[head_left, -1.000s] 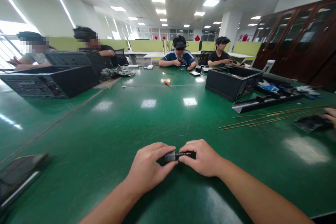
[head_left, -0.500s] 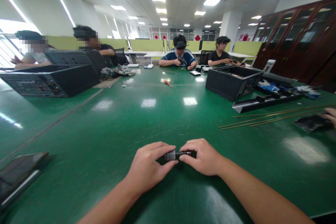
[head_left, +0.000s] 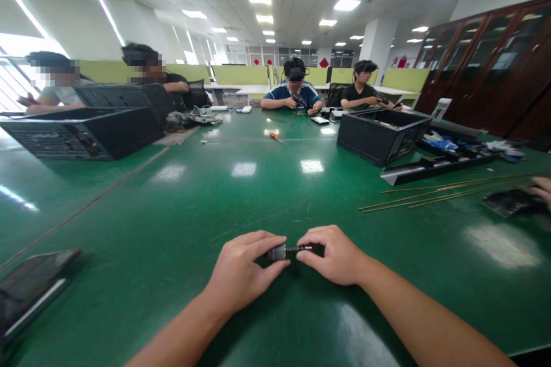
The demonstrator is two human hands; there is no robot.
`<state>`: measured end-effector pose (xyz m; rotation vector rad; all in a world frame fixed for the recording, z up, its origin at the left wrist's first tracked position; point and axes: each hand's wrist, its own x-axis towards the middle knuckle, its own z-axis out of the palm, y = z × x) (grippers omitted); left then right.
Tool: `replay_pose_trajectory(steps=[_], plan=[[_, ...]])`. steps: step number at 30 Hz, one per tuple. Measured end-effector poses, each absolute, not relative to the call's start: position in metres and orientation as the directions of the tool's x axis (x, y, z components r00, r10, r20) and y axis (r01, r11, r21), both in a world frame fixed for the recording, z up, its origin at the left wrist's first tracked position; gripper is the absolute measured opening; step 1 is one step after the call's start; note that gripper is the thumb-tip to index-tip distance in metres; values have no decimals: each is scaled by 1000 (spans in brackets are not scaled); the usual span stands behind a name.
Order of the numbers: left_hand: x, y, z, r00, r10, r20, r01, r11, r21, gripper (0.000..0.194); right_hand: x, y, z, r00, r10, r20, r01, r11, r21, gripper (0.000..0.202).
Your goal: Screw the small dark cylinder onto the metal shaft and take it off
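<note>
Low over the green table, my left hand [head_left: 245,264] grips a small dark cylinder with a grey metal end [head_left: 279,252], thumb below and fingers above. A thin shaft [head_left: 297,249] sticks out of the cylinder towards the right. My right hand [head_left: 333,256] curls around the shaft's free end, thumb and forefinger close on either side of it. Whether the fingertips press on the shaft is hard to make out. The cylinder's rear part is hidden inside my left hand.
Thin brass-coloured rods [head_left: 413,200] lie at right, by another person's hand [head_left: 543,188] and a dark part. Black computer cases stand left [head_left: 129,132] and right [head_left: 365,140]. A red screwdriver [head_left: 274,136] lies mid-table; a dark panel [head_left: 38,284] sits near left. Several people sit around.
Both hands stay nearly in place. The cylinder and my left fingertips have shifted very slightly left, and my right fingertips slightly right, so the gap between them is a little wider.
</note>
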<state>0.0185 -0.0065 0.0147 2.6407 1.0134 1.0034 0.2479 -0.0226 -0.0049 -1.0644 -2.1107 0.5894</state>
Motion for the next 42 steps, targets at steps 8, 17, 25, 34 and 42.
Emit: replay_pose_trajectory(steps=[8,17,25,34,42], plan=[[16,-6,12,543,639,544,540,-762,357,24,249,-22,-3,-417,828,375,510,554,-658,12],[16,-7,17,540,623,566,526,-775,350,25,249,-22,-2,-417,826,378,506,557,-659,11],[14,-6,16,530,627,571,533,-770,351,27,250,-23,0,-403,828,389,501,555,-664,11],[14,-5,18,523,618,587,547,-772,325,26,252,-23,2,-388,838,384,507,542,-670,11],[12,-4,16,520,617,591,553,-770,318,28,254,-22,1,-379,837,395,498,544,-675,11]])
